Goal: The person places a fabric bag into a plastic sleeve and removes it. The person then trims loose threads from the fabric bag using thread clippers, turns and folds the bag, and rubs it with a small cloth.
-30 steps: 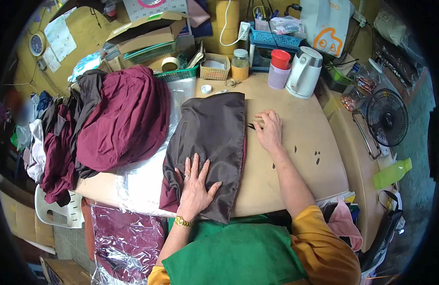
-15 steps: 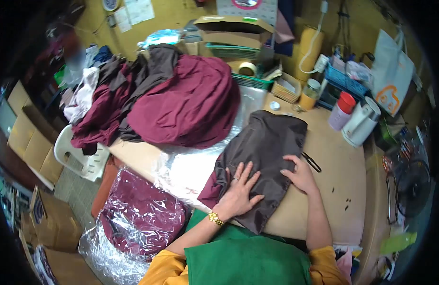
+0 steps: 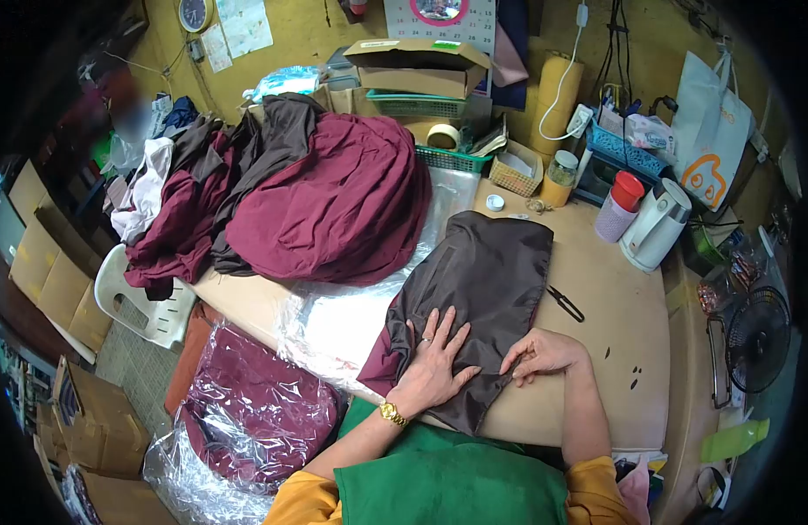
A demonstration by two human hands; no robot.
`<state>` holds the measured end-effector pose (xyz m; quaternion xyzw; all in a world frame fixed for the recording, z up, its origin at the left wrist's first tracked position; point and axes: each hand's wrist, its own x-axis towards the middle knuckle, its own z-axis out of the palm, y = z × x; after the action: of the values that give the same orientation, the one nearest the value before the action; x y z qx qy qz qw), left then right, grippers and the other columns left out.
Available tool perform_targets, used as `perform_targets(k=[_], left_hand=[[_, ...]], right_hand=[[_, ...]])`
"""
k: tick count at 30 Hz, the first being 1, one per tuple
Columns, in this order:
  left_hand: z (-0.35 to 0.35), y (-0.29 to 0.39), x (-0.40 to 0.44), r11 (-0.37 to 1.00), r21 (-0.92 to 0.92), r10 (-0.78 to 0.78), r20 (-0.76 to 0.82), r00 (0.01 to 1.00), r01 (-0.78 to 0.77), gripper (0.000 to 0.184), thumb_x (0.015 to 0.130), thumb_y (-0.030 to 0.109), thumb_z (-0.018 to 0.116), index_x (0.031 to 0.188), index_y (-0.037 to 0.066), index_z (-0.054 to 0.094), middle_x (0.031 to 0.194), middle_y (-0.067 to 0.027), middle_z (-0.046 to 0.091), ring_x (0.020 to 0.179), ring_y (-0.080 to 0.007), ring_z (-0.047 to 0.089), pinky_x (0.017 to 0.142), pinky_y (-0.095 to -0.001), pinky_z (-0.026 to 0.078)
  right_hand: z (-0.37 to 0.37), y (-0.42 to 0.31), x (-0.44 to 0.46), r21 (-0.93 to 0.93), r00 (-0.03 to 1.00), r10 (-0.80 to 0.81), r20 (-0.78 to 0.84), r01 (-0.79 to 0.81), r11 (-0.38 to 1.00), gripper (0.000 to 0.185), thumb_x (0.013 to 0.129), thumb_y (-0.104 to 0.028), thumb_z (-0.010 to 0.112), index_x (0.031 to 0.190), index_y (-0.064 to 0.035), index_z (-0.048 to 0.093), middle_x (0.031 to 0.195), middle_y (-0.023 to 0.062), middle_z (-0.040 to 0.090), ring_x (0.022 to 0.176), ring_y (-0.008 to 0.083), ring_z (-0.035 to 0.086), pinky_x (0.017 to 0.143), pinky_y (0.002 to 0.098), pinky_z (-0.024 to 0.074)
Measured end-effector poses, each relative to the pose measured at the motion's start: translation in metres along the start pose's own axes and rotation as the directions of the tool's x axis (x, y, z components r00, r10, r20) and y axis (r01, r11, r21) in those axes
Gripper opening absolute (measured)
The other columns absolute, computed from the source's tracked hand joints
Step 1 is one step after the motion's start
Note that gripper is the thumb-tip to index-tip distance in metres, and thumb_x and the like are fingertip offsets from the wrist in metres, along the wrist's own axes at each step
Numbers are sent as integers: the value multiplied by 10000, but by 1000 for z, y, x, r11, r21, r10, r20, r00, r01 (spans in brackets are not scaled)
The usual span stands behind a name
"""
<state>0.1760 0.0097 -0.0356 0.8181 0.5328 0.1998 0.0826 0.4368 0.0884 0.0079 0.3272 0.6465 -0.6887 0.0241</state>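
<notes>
A dark brown folded garment [image 3: 482,271], with maroon fabric showing at its left edge, lies on the brown table in front of me. My left hand [image 3: 434,367] rests flat on its lower left part, fingers spread, and a gold watch is on the wrist. At the garment's right edge, my right hand [image 3: 537,354] has thumb and index finger pinched together on the cloth near the lower corner. A pair of black thread snips [image 3: 566,304] lies on the table just beyond the garment's right edge.
A large pile of maroon garments [image 3: 334,201] stands at the back left. Plastic-wrapped maroon garments [image 3: 264,402] are at lower left, beside a white chair [image 3: 146,302]. Along the back right stand a jar [image 3: 559,175], a red-lidded tumbler [image 3: 620,206] and a white kettle [image 3: 656,225].
My right hand has moved down along the garment's right edge and its fingers have closed into a pinch. The snips now show more fully. My left hand stays flat on the cloth.
</notes>
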Motion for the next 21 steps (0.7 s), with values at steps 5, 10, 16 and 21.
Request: perform_targets(k=[5, 10, 16, 21], left_hand=[[3, 6, 2, 1000, -21, 6, -15, 1000, -6, 761, 900, 525, 589, 1472, 56, 408, 1591, -221, 189, 1475, -445, 137, 1122, -704, 88], [10, 13, 4, 999, -47, -15, -58, 998, 12, 738, 913, 498, 589, 1474, 55, 403, 1589, -230, 192, 1475, -452, 126, 1118, -710, 23], [10, 12, 7, 998, -57, -14, -60, 998, 10, 739, 911, 475, 603, 1476, 47, 394, 1586, -239, 195, 1474, -452, 134, 1118, -708, 34], [10, 13, 5, 998, -62, -10, -63, 998, 6, 702, 906, 438, 619, 1448, 32, 433, 1584, -250, 190, 1472, -459, 140, 1118, -707, 45]], right_hand=[[-13, 19, -2, 121, 997, -60, -48, 66, 991, 186, 916, -62, 663, 1059, 54, 688, 873, 136, 735, 780, 156, 718, 708, 247, 567], [-25, 32, -4, 202, 989, -110, -103, 129, 971, 145, 917, -56, 663, 998, 61, 688, 888, 166, 732, 791, 203, 726, 726, 274, 578], [-29, 33, -7, 287, 979, -116, -167, 160, 944, 140, 937, -103, 655, 976, 28, 682, 877, 127, 734, 769, 175, 726, 675, 241, 567], [-27, 37, -2, 184, 980, -75, -186, 110, 977, 142, 938, -121, 656, 966, 16, 681, 874, 112, 733, 761, 163, 725, 654, 236, 562]])
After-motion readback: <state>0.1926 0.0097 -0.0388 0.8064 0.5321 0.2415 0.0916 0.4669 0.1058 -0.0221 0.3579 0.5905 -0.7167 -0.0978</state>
